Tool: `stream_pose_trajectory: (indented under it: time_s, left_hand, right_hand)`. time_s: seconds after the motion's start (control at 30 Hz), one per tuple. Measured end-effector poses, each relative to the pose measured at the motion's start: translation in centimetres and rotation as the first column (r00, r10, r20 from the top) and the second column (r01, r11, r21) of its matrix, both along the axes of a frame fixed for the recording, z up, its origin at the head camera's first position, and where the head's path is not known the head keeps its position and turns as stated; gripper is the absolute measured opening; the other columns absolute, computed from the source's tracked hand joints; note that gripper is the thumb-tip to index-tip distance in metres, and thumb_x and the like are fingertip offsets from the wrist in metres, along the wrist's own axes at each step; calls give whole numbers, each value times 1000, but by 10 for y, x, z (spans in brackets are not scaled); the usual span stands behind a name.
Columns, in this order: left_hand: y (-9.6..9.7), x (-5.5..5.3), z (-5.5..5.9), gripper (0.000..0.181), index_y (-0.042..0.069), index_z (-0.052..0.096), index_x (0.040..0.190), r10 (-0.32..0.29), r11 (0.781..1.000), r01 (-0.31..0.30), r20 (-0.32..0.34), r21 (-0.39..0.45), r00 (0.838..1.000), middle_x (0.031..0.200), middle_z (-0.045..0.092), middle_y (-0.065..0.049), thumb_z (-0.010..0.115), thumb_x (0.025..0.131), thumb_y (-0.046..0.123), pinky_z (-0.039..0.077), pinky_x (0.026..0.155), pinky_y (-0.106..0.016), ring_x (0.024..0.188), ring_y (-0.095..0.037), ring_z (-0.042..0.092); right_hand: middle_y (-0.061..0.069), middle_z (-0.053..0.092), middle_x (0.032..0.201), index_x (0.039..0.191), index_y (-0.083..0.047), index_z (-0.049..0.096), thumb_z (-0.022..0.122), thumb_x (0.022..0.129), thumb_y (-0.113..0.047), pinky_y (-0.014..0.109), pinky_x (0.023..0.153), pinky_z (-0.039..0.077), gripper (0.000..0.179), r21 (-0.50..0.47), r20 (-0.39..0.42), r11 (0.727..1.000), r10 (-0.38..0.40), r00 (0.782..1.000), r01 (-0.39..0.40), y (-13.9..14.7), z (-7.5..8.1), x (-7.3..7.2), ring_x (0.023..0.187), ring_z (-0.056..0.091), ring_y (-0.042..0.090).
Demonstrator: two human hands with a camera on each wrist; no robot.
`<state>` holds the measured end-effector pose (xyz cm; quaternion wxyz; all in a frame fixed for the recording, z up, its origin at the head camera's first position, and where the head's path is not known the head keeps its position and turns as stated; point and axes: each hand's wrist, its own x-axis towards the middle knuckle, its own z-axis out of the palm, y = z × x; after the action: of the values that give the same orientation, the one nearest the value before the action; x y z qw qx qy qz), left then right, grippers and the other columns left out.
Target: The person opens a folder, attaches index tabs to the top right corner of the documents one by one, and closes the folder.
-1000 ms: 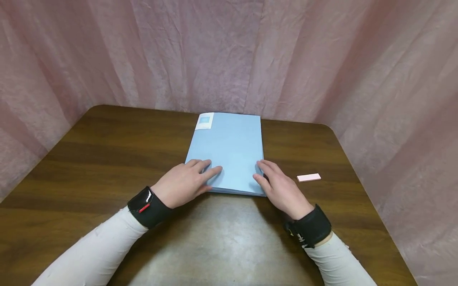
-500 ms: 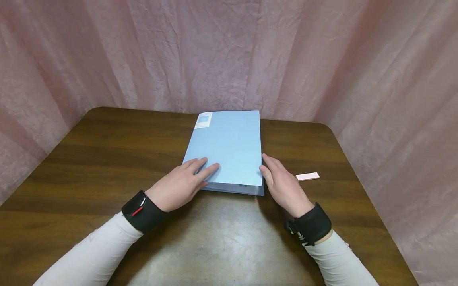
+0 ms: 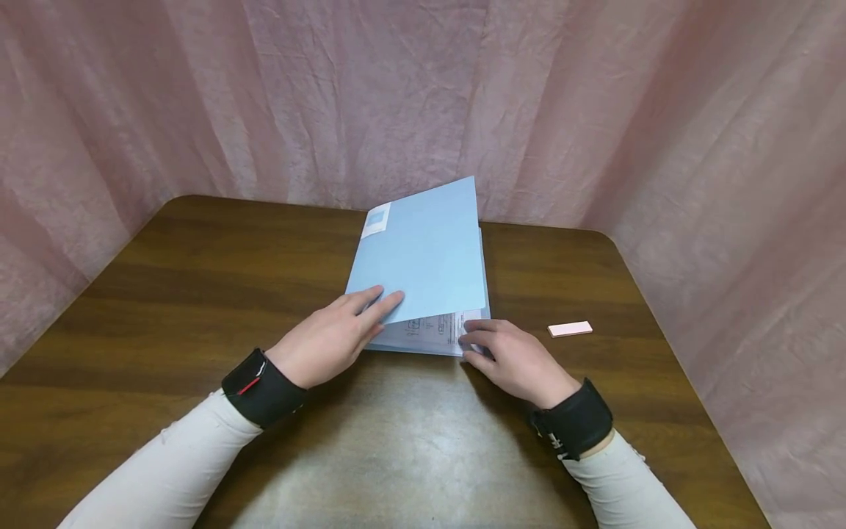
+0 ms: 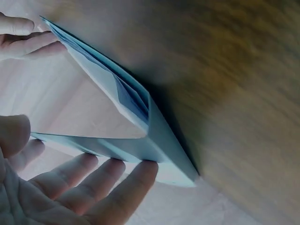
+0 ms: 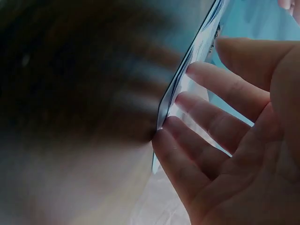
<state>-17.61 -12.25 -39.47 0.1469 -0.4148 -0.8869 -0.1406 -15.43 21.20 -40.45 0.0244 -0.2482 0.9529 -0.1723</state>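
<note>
A light blue file folder lies on the table with its front cover tilted up from the right, hinged along its left spine. Printed sheets show beneath the raised cover. My left hand rests its extended fingers on the cover's lower left; in the left wrist view those fingers touch the outer face. At the lower right corner, my right hand touches the edge of the sheets; its fingertips line that edge in the right wrist view.
A small pale pink rectangular block lies on the brown wooden table, right of the folder. Pink curtains hang behind the table and at its sides.
The folder's cover has lifted from lying nearly flat to tilted, exposing the printed sheets. My right hand has moved from the cover's right edge onto the sheets' lower right corner.
</note>
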Motion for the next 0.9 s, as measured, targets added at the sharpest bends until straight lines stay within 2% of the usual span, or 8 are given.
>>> stream_pose_trajectory:
  time_s: [0.07,0.37,0.6,0.67,0.73,0.77,0.83,0.9]
  left_hand:
    - [1,-1,1,62,10,50,163,11,1000,-11,-9,15,1000,148,64,-28,75,107,12,55,108,-56,136,-42,65]
    - [1,-1,8,61,11,51,164,77,996,-73,-62,58,995,143,69,-20,74,107,11,61,95,-52,120,-39,73]
    - [-5,-5,15,66,10,47,165,165,974,-139,-139,180,976,123,75,-19,73,104,4,63,76,-48,97,-35,76]
    - [-7,-7,16,74,14,43,169,189,965,-155,-152,211,970,127,73,-19,71,102,-1,62,72,-47,96,-35,73]
    - [-9,-9,17,83,19,40,171,208,957,-163,-178,238,962,138,68,-21,71,98,-5,62,70,-47,106,-39,71]
    - [-11,-10,18,87,22,38,172,217,955,-167,-197,244,956,145,63,-22,70,96,-7,63,73,-49,113,-41,69]
    - [-13,-13,19,97,28,34,174,233,953,-169,-250,251,940,160,51,-24,72,92,-9,62,87,-55,133,-46,61]
    - [-15,-15,20,105,33,31,174,248,950,-166,-316,263,916,171,37,-25,74,88,-10,57,101,-62,152,-48,45]
  right_hand:
    - [15,67,149,130,-6,81,76,107,-23,54,114,51,29,11,-4,1000,12,1000,-12,-1,0,1,141,60,36]
    - [16,68,147,128,-7,82,75,107,-20,55,112,52,26,21,-33,1000,18,999,-17,-2,2,3,139,62,37]
    - [16,70,145,127,-7,83,74,107,-16,53,111,53,23,25,-61,999,37,997,-35,-3,3,2,137,63,36]
    - [16,70,145,126,-7,83,74,107,-14,53,110,53,23,29,-69,999,37,997,-35,-3,2,2,137,64,36]
    - [16,70,144,125,-6,83,74,106,-13,53,110,53,22,34,-79,999,38,996,-35,-4,2,3,137,64,36]
    - [16,71,144,124,-6,84,74,106,-12,53,110,53,22,36,-85,999,39,996,-36,-4,2,3,136,64,36]
    - [16,71,144,124,-6,84,73,106,-12,52,109,54,21,42,-93,999,37,995,-33,-4,2,4,136,64,36]
    - [15,71,144,123,-6,84,73,106,-11,52,109,54,21,46,-99,998,37,994,-32,-4,1,4,136,65,36]
